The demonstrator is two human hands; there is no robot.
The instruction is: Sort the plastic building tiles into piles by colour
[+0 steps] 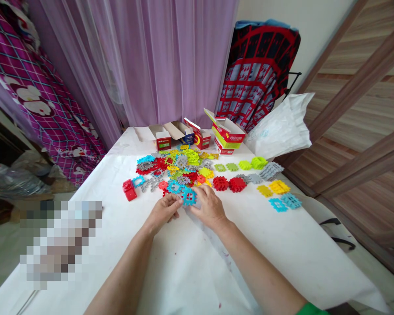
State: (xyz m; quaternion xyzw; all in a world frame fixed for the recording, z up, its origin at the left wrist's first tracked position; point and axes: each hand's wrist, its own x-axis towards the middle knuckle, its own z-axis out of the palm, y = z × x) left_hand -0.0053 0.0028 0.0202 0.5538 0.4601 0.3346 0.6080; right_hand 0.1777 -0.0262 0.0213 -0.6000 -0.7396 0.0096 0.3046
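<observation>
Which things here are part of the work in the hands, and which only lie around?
In the work:
- left hand and right hand, both on the blue tile
- mixed tile pile
- sorted tile stacks

Lying about:
- red block
- open boxes
- white bag
- cloth-draped chair
- curtain

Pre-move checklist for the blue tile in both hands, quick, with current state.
1. Blue tile pinched between left hand and right hand: ok.
2. Tile lifted off the white table cover: cannot tell.
3. Second piece joined to it: cannot tell, fingers hide the edges.
4. Mixed pile right behind the hands, close at hand: ok.
5. Sorted red stacks standing apart from the hands: ok.
6. Red block near the left table edge, still fully on the cover: ok.
</observation>
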